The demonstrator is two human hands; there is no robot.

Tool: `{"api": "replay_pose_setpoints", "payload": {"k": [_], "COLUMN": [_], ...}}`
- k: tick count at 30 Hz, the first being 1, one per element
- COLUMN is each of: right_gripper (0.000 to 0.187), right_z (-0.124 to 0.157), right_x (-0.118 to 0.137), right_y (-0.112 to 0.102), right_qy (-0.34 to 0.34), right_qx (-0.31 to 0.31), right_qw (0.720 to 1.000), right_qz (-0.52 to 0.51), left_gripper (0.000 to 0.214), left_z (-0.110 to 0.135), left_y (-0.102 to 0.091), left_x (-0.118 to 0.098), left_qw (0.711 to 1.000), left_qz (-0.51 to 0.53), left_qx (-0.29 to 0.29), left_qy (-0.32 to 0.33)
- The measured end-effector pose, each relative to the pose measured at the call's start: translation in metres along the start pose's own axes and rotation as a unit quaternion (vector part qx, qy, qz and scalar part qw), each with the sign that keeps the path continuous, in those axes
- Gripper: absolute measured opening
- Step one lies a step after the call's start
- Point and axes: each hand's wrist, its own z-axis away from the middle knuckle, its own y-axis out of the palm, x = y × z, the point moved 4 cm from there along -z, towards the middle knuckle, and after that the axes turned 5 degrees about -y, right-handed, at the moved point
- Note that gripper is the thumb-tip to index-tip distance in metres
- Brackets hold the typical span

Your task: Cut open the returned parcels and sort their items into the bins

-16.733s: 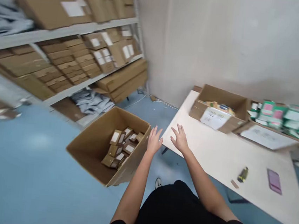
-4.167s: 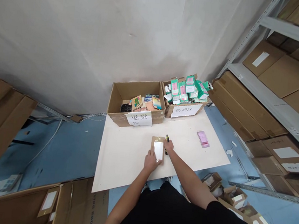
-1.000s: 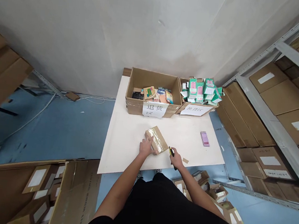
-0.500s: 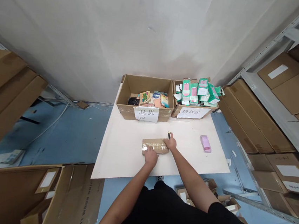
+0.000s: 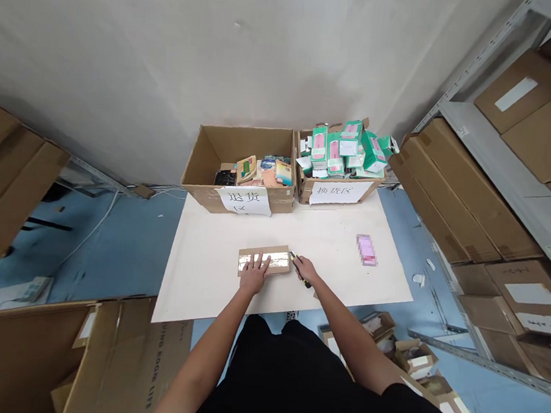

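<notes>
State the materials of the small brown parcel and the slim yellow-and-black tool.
Small brown parcel: seemingly matte cardboard, by its dull faces; shiny tape, likely plastic, glares on top. Slim yellow-and-black tool: probably plastic, by its colouring; finish unclear.

l hand (image 5: 255, 275) hides pt of box (image 5: 277, 259); purple item (image 5: 367, 250) pixelated; lg carton (image 5: 129, 355) cut off btm l.
</notes>
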Motion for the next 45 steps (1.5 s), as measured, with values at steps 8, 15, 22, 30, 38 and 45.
{"api": "replay_pose_setpoints", "payload": {"k": [8, 15, 22, 30, 38, 45], "right_gripper": [0.035, 0.033, 0.038, 0.053, 0.05, 0.053], "right_z": [0.001, 0.027, 0.021, -0.06, -0.04, 0.018], "right_x": [0.006, -0.015, -0.012, 0.081, 0.09, -0.001], "right_y": [0.008, -0.005, 0.039, 0.047, 0.009, 0.029], "right_qy": [0.031, 0.034, 0.057, 0.071, 0.013, 0.065], "right_qx": [0.031, 0.097, -0.086, -0.166, -0.214, -0.13], "right_qw": [0.999, 0.994, 0.994, 0.972, 0.956, 0.967], "right_qz": [-0.029, -0.029, -0.045, 0.152, 0.198, 0.209], "left_gripper": [0.066, 0.066, 0.07, 0.06, 0.089, 0.135], "left_z": [-0.001, 0.002, -0.016, 0.015, -0.016, -0.038], "left_y": [-0.006, -0.014, -0.052, -0.035, -0.061, -0.044], "left_x": [0.002, -0.003, 0.016, 0.038, 0.011, -0.003], "left_qw": [0.999, 0.999, 0.999, 0.995, 0.996, 0.987], "left_qz": [-0.032, -0.033, 0.024, 0.027, -0.021, -0.077], "left_qx": [0.022, 0.019, -0.018, 0.019, -0.006, 0.048], "left_qy": [-0.01, -0.016, -0.018, -0.099, 0.089, 0.133]}}
